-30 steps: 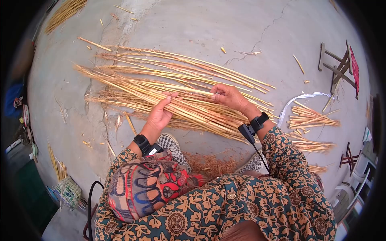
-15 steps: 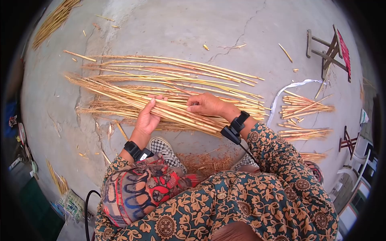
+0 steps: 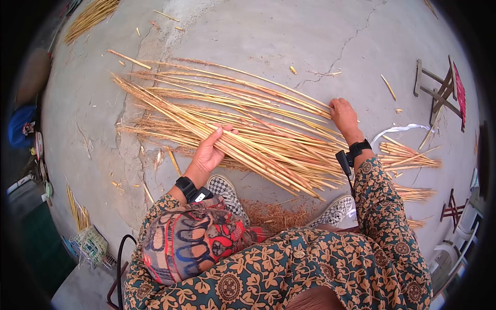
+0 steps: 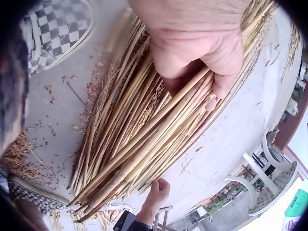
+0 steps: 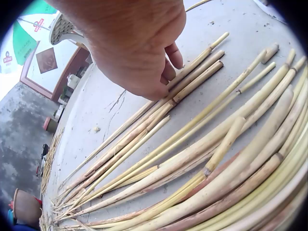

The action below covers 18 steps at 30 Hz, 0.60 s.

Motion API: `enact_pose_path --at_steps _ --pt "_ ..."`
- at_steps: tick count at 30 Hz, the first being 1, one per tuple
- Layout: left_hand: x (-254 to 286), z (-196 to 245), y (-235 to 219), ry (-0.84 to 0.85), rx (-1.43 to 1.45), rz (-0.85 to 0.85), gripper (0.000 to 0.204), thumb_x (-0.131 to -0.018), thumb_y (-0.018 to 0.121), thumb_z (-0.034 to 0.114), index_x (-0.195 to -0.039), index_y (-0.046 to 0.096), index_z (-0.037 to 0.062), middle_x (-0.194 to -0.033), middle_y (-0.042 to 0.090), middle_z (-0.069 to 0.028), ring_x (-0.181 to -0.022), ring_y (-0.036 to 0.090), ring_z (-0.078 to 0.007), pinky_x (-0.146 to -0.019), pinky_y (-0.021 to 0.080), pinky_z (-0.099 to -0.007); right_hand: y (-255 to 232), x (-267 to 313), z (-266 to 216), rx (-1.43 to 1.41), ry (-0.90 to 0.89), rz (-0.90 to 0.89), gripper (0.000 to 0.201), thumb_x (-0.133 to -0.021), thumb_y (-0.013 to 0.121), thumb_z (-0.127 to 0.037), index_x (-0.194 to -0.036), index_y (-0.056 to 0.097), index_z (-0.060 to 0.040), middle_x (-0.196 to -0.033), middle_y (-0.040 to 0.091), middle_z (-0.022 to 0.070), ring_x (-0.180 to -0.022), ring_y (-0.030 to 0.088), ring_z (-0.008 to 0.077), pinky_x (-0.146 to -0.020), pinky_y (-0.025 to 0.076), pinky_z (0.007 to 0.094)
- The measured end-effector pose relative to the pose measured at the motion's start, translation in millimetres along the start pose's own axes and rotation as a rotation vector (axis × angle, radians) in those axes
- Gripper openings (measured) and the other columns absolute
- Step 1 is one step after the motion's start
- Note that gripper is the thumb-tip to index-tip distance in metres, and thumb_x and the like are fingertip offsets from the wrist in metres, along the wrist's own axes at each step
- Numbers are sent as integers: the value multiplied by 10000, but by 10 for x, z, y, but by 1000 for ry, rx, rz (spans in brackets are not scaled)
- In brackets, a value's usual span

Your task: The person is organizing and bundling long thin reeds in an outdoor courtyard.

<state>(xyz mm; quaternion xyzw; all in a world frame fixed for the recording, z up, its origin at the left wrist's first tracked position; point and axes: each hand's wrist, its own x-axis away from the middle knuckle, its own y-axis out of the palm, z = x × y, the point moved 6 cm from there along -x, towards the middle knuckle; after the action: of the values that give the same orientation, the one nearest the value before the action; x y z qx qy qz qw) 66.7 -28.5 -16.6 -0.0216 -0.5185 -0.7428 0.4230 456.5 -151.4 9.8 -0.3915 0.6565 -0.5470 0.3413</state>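
Observation:
Long dry stalks with wispy tops lie in a pile (image 3: 289,135) on the floor before the person. My left hand (image 3: 209,150) grips a bundle of stalks (image 3: 258,164), which slants across the pile with its cut ends toward the right shoe. In the left wrist view the thumb and fingers curl round part of this bundle (image 4: 144,139). Reaching out to the far right, my right hand (image 3: 345,120) pinches a stalk near its cut end, at the outermost row of stalks (image 3: 258,78). The right wrist view shows its fingertips (image 5: 161,91) at these stalks, the grip partly hidden by the hand.
Shorter cut stalks (image 3: 405,155) lie at the right beside a white strip (image 3: 398,129). A folding stool (image 3: 439,90) stands beyond them. Chaff (image 3: 279,213) covers the floor between the checkered shoes (image 3: 227,194). Another stalk bundle (image 3: 93,19) lies far left.
My right hand has left the held bundle and moved outward to the right, to the cut ends of the far stalks. My left hand still grips its bundle.

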Motion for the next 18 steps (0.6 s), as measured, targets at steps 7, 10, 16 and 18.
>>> enact_pose_path --at_steps 7,10,16,18 --pt "18 7 43 2 -4 36 164 -880 596 81 -1029 529 100 -1093 619 -141 -1100 564 -299 -962 477 -459 17 -42 -7 -79 -89 43 177 -782 563 -58 -953 574 -106 -901 599 101 -837 592 300 -752 497 402" --pt "18 5 42 18 -12 25 167 -880 593 76 -1031 526 101 -1088 619 -140 -1092 569 -299 -958 480 -457 -57 23 -59 -397 -98 107 226 -802 596 -77 -1027 600 -101 -949 630 90 -812 616 269 -731 505 361" --pt "-12 11 74 53 27 18 179 -881 584 65 -1046 527 103 -1073 623 -131 -1093 569 -308 -956 480 -457 5 -3 -414 -825 14 -159 169 -847 658 -175 -988 653 -82 -872 638 18 -762 567 104 -697 479 249" --pt "-29 19 71 69 33 -2 180 -883 580 61 -1050 528 103 -1075 621 -129 -1103 563 -313 -958 477 -462 73 57 -739 -938 11 -291 146 -856 657 -186 -952 655 -75 -806 615 -7 -720 535 74 -667 469 233"
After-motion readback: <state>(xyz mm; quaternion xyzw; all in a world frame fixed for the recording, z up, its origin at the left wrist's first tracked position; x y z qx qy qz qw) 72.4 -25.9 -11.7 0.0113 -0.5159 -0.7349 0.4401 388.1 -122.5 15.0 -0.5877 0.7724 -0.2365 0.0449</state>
